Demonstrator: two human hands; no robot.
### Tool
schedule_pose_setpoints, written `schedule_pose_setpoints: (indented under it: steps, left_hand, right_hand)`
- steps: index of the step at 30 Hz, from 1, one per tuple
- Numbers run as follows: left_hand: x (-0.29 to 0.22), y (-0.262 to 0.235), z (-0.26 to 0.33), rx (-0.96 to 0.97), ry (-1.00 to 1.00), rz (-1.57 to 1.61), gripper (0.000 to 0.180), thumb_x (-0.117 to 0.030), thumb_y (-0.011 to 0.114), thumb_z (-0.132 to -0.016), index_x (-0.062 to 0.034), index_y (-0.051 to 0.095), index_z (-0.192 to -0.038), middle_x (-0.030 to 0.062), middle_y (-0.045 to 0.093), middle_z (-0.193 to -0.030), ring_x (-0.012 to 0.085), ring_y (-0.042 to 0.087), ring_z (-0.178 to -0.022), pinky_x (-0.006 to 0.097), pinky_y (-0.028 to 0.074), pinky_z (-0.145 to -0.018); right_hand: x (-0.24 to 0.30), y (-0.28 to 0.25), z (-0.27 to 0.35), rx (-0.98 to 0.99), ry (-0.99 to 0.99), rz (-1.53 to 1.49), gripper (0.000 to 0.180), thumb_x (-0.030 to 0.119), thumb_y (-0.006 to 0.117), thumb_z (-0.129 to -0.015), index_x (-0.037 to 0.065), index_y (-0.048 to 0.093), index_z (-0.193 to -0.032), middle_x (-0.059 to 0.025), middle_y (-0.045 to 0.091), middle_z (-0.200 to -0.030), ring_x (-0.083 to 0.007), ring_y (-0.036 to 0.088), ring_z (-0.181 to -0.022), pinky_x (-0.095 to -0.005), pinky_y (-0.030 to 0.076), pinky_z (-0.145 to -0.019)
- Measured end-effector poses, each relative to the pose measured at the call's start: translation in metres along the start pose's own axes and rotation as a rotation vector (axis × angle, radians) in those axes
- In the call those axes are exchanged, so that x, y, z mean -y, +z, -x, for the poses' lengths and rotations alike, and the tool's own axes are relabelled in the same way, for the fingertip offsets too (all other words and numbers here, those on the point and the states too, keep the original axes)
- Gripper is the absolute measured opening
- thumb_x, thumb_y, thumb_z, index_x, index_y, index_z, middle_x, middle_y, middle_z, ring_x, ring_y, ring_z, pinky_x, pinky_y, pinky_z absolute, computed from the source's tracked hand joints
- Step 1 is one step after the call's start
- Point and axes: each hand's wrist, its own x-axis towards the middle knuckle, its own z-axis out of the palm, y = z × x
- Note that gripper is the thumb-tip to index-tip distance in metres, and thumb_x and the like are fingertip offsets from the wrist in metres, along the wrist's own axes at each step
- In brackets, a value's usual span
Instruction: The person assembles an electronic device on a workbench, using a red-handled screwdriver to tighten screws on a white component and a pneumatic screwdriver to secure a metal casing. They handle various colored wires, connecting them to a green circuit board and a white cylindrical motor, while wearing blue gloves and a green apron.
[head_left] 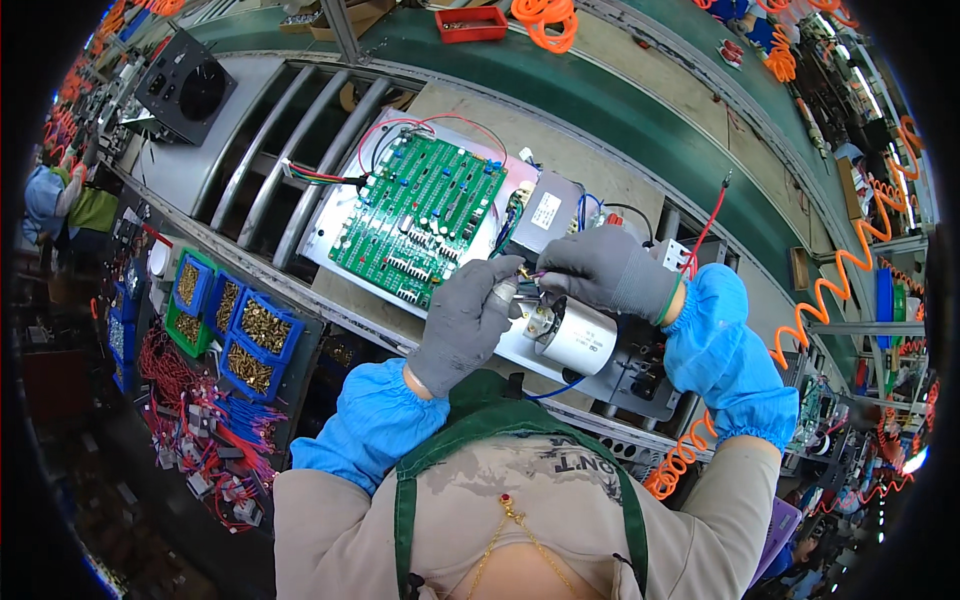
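My left hand (465, 322), in a grey glove, is closed, thumb and fingers pinched together above the metal chassis plate (330, 240). Facing it, my gloved right hand (604, 270) is closed too, its fingertips almost meeting the left ones. Between the fingertips shows a small brass-coloured bit with thin dark wire; its kind is too small to make out. Just under my right hand lies a large silver cylindrical capacitor (580, 337), its terminal end toward my left hand. A green circuit board (425, 215) lies left of my hands, and a grey metal box (546, 212) sits beyond them.
Blue bins of brass screws (265, 325) stand at the left, above a heap of red and blue wires (220, 430). Metal rollers (285, 165) carry the work. A black housing with a fan (190, 90) sits far left. An orange coiled hose (825, 305) hangs at right.
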Motion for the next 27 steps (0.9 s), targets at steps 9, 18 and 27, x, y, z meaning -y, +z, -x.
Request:
schedule_pose_setpoints:
  steps: [9, 18, 27]
  left_hand:
    - [0.016, 0.003, -0.002, -0.012, 0.192, -0.124, 0.022, -0.009, 0.054, -0.088, -0.0009, 0.061, -0.108, 0.0086, 0.059, -0.079, 0.0167, 0.060, -0.068, 0.030, 0.048, -0.058]
    - [0.021, 0.009, 0.016, 0.037, 0.465, -0.467, 0.032, -0.005, 0.061, -0.071, -0.0060, 0.064, -0.103, 0.0080, 0.055, -0.070, 0.0255, 0.054, -0.068, 0.038, 0.044, -0.062]
    - [0.048, 0.034, 0.023, 0.011, 0.385, -0.437, 0.033, -0.008, 0.062, -0.073, -0.0043, 0.062, -0.106, 0.0094, 0.054, -0.071, 0.0253, 0.055, -0.067, 0.038, 0.046, -0.057]
  right_hand:
    - [0.005, -0.001, -0.001, 0.044, 0.078, 0.128, 0.022, 0.030, 0.064, -0.082, 0.010, 0.063, -0.092, -0.0091, 0.061, -0.076, -0.0280, 0.061, -0.069, -0.0388, 0.047, -0.062]
    - [0.012, -0.010, -0.002, 0.326, 0.123, 0.154, 0.014, 0.019, 0.062, -0.080, 0.015, 0.066, -0.093, -0.0092, 0.061, -0.078, -0.0263, 0.064, -0.080, -0.0403, 0.049, -0.070]
    - [0.036, 0.003, -0.008, 0.437, 0.202, 0.445, 0.023, 0.009, 0.063, -0.073, 0.020, 0.069, -0.093, -0.0077, 0.060, -0.084, -0.0269, 0.064, -0.084, -0.0402, 0.050, -0.066]
